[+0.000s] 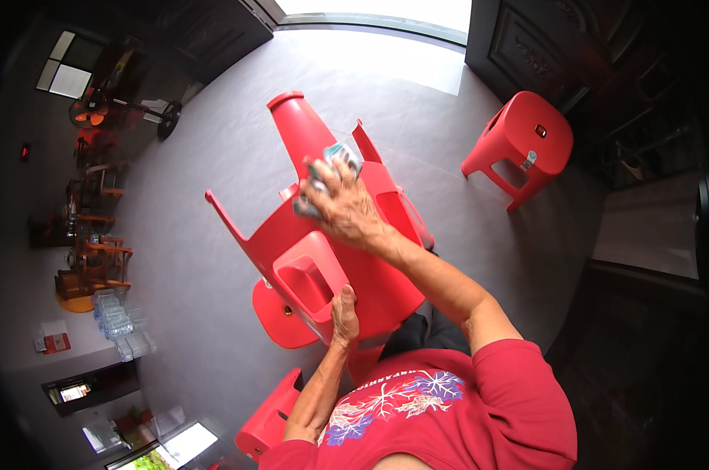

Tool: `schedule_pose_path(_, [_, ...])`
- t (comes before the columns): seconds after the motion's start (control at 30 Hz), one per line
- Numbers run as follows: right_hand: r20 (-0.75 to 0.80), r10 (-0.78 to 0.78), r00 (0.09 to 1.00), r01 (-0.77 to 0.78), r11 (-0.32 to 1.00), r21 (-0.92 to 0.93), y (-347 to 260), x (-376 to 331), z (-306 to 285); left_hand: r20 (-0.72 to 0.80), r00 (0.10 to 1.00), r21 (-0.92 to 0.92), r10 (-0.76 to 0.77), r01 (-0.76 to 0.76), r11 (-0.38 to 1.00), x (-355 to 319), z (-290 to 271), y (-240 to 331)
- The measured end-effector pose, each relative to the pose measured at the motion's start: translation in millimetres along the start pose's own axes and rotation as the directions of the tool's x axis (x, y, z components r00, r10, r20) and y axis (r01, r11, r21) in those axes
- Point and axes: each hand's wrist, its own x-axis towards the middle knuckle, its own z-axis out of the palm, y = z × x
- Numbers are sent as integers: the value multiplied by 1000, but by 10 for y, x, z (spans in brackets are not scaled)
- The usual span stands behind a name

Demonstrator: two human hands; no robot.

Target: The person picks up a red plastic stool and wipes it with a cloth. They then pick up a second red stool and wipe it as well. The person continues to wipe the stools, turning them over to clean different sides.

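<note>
I am seeing the left hand point(343, 317) gripping the near edge of an overturned red plastic chair point(331, 235), which is lying tilted in front of me above the grey floor point(213, 274). Its long axis is running from my lap up and away toward the leg tips. Further right, the right hand point(347, 207) is pressing a grey cloth point(323, 176) onto the chair's middle, clenched around it.

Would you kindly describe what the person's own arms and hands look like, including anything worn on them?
Both hands, left hand and right hand, are bare, without gloves, rings or a watch visible. The forearms are uncovered; short red sleeves of a red shirt with a leaf print end above the elbows.
</note>
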Motion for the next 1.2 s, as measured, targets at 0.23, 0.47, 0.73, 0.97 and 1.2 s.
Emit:
schedule_pose_path(0.23, [119,-125,985,124,992,19,-405,-892,-204,-113,993,-514,-15,-46,856,201,-44,424])
schedule_pose_path(0.47, [-49,36,998,-35,999,12,-610,-1746,-340,-193,980,-347,-48,-23,938,188,-140,622])
schedule_pose_path(0.73, [-231,908,350,-679,416,604,490,-1691,225,-225,972,-527,-63,-67,847,245,-298,885])
schedule_pose_path(0.97, [-400,209,892,-133,969,209,-1129,-1492,199,-242,970,-706,-37,-150,692,155,-531,1021])
schedule_pose_path(1.2, [-353,345,870,-315,938,142,-262,-1352,215,-231,972,-791,-45,-161,590,81,-562,971])
